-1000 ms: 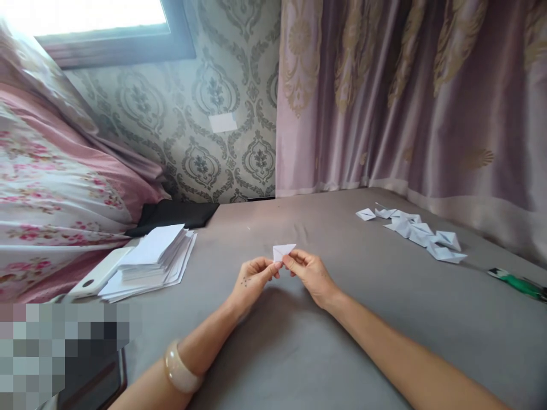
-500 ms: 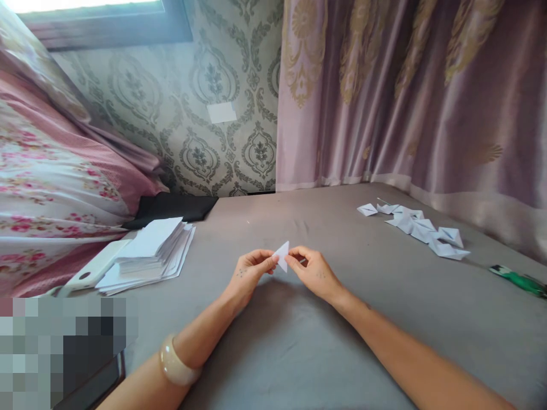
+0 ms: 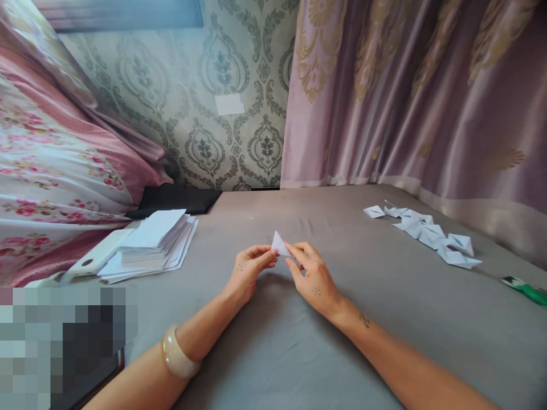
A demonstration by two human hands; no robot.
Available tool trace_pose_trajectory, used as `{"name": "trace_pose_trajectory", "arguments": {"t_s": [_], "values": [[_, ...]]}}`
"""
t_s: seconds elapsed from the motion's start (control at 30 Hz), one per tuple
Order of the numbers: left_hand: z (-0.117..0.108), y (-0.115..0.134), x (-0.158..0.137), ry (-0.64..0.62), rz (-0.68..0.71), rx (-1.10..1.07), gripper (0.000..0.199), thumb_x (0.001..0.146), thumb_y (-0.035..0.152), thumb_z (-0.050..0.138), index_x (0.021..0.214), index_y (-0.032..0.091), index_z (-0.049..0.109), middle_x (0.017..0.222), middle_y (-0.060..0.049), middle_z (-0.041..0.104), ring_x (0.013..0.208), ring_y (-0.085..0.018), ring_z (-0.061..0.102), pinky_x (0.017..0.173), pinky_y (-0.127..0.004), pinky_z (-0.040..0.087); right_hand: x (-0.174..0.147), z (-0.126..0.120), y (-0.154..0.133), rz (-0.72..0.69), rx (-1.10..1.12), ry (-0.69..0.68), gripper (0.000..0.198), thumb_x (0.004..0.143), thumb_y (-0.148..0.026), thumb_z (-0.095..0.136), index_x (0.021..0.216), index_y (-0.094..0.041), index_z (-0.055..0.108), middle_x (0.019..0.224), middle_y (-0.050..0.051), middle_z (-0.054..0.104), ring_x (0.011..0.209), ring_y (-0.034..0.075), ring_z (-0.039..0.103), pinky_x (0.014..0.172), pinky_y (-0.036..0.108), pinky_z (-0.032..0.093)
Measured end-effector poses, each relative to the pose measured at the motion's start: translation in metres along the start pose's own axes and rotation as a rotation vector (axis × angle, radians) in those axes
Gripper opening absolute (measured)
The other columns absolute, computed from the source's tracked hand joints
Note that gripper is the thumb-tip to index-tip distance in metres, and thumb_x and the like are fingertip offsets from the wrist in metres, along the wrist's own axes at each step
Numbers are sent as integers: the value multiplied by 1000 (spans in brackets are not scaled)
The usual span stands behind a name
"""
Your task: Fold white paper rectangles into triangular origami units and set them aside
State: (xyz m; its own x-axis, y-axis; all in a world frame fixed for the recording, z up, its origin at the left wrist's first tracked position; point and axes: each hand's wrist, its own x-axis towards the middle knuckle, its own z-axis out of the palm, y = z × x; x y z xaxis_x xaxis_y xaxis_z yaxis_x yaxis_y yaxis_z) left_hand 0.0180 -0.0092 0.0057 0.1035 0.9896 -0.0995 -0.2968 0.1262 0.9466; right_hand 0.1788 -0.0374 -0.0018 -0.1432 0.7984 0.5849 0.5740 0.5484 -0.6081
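Note:
A small folded paper triangle (image 3: 278,242) is held up over the grey cloth, its point upward. My left hand (image 3: 252,267) pinches its lower left part between thumb and fingers. At the right edge of the paper, the forefinger of my right hand (image 3: 314,276) touches it, while the thumb stands apart below. Folded white paper pieces (image 3: 431,234), several of them, lie in a cluster on the right. To the left rises a stack of white paper sheets (image 3: 149,239).
Beside the stack lies a white object with a round hole (image 3: 100,253); a black flat item (image 3: 179,200) is behind. A green-handled tool (image 3: 527,290) rests at the right edge. A dark device (image 3: 92,378) shows at lower left. Curtains (image 3: 333,131) border the grey surface (image 3: 325,222).
The paper triangle has turned so its point faces up. My right thumb has come away from it, and the right fingers have spread. The view has tilted slightly.

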Motion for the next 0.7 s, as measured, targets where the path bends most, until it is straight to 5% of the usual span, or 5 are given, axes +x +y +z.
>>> {"name": "trace_pose_trajectory", "arguments": {"t_s": [0.4,0.57,0.7], "values": [[-2,-3,0,78,25,47,28,59,30,81,76,11,71,70,-5,66,66,-12,59,64,-23,46,-2,2,-13,19,-17,-31,34,89,-16,44,119,-19,59,103,9,58,97,19,55,85,34,47],[4,-2,-5,43,96,169,26,61,33,78,73,12,70,66,-3,66,62,-12,57,62,-23,44,3,2,-14,271,170,-5,15,86,-28,52,93,-18,61,90,5,63,72,14,56,66,28,46],[9,-3,-10,-8,159,269,27,63,37,77,72,13,68,62,0,63,59,-11,53,60,-23,41,9,1,-8,499,389,6,25,78,-39,61,89,-16,61,84,5,65,72,15,56,66,28,43]]}}
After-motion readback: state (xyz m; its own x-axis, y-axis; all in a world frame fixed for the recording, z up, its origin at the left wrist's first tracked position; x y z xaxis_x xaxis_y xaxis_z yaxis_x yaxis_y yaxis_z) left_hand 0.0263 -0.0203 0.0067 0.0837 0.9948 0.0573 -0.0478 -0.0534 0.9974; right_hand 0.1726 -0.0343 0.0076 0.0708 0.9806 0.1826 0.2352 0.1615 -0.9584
